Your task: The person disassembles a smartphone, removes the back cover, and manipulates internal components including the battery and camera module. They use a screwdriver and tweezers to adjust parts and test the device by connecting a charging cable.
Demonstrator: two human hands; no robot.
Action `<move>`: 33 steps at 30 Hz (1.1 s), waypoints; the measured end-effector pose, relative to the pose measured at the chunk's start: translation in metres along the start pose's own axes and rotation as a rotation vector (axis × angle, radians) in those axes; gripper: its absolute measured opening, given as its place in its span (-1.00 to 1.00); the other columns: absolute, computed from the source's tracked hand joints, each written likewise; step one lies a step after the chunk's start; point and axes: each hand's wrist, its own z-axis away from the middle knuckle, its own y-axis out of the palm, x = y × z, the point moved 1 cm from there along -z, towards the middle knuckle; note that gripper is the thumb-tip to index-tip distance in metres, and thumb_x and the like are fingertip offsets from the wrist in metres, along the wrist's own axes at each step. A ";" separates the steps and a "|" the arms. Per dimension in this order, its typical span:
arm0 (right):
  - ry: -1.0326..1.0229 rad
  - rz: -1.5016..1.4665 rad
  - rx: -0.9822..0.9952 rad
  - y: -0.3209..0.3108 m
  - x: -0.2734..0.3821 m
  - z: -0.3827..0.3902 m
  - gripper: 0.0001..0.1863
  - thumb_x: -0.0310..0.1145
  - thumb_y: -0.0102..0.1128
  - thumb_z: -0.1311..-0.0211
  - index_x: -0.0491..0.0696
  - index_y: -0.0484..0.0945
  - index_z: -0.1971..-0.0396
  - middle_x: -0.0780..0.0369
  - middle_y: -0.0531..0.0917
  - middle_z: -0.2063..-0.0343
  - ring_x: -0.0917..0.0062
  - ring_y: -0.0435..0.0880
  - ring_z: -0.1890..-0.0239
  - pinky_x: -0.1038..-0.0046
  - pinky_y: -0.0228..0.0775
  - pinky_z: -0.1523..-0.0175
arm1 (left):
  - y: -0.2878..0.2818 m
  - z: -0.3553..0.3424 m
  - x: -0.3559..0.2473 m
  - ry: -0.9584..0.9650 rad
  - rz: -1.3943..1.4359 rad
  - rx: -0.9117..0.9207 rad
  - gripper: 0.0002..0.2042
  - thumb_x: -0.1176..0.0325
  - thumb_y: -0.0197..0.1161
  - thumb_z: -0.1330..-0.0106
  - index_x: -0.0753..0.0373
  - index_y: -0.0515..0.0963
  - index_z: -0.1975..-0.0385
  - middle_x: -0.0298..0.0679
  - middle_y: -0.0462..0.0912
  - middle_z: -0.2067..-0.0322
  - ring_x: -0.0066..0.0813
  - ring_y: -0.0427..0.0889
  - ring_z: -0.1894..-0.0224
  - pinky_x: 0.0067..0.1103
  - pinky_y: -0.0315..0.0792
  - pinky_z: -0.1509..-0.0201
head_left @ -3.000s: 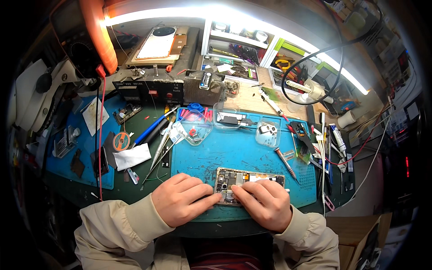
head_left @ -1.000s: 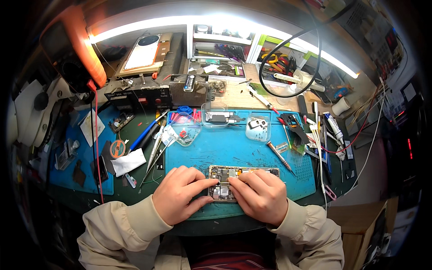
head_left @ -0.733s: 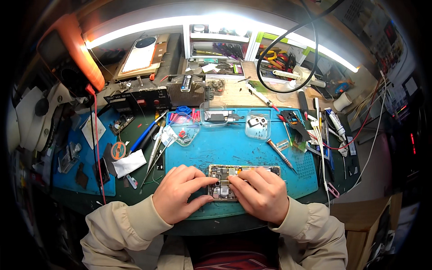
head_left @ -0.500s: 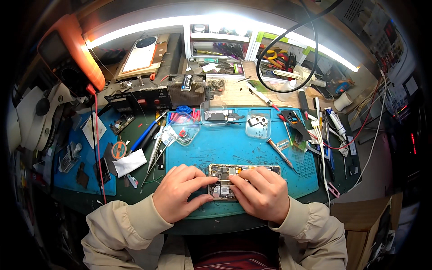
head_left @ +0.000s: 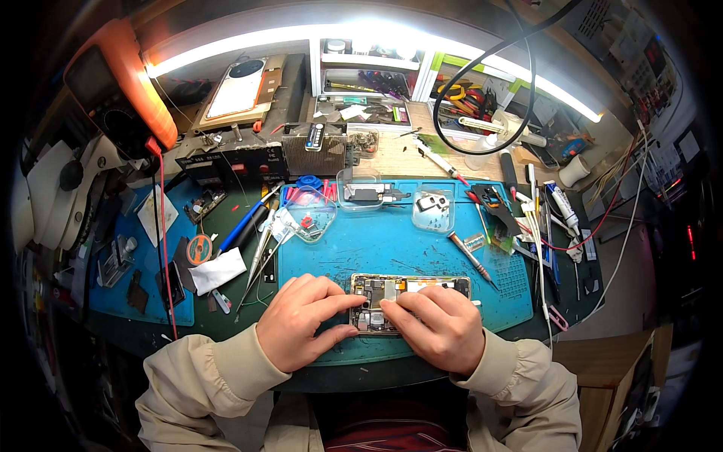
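An opened smartphone (head_left: 369, 322) lies on the blue work mat (head_left: 339, 256), its inner boards and metal shields exposed. My left hand (head_left: 305, 320) steadies its left end, index finger at the upper part of the edge and thumb at the lower. Over the phone's middle and right part rests my right hand (head_left: 444, 320), thumb and fingers pinched together near the inner parts. What sits in that pinch, if anything, is hidden. A small pale tip shows just right of that hand; I cannot tell what it belongs to.
Beyond the phone stand clear plastic trays (head_left: 433, 218) with small parts. A screwdriver (head_left: 473, 261) lies to the right, near cables and a white tube (head_left: 561, 202). Tweezers (head_left: 260, 256), a blue-handled tool (head_left: 241, 226) and white paper (head_left: 218, 271) lie left; an orange multimeter (head_left: 139, 98) stands behind.
My right hand's fingers have shifted slightly and drawn closer together, uncovering more of the phone's inside. My left hand stays in place at the phone's left end.
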 end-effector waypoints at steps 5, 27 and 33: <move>-0.013 0.006 0.018 0.000 0.001 -0.002 -0.59 -0.44 0.36 -0.08 -0.14 0.77 0.02 0.28 0.70 0.16 0.51 0.69 0.21 0.46 0.55 0.23 | 0.000 0.000 0.001 0.011 0.004 -0.008 -0.50 0.38 0.63 -0.18 0.19 0.73 -0.17 -0.25 0.69 0.16 -0.24 0.59 0.14 -0.39 0.45 0.02; 0.183 0.411 -0.087 -0.006 -0.097 -0.020 -0.86 -0.46 0.42 -0.22 -0.05 0.75 0.22 0.31 0.66 0.31 0.41 0.66 0.27 0.39 0.54 0.21 | 0.002 0.003 0.003 0.023 0.000 -0.040 -0.48 0.34 0.60 -0.23 0.19 0.69 -0.22 -0.24 0.68 0.12 -0.22 0.58 0.13 -0.36 0.46 -0.02; 0.213 0.373 -0.107 -0.015 -0.088 -0.019 -0.83 -0.47 0.50 -0.20 -0.07 0.77 0.20 0.30 0.69 0.30 0.37 0.67 0.28 0.35 0.55 0.20 | -0.001 0.004 0.002 0.033 0.020 -0.055 -0.40 0.36 0.62 -0.21 0.22 0.60 -0.28 -0.22 0.69 0.14 -0.20 0.60 0.15 -0.36 0.49 0.00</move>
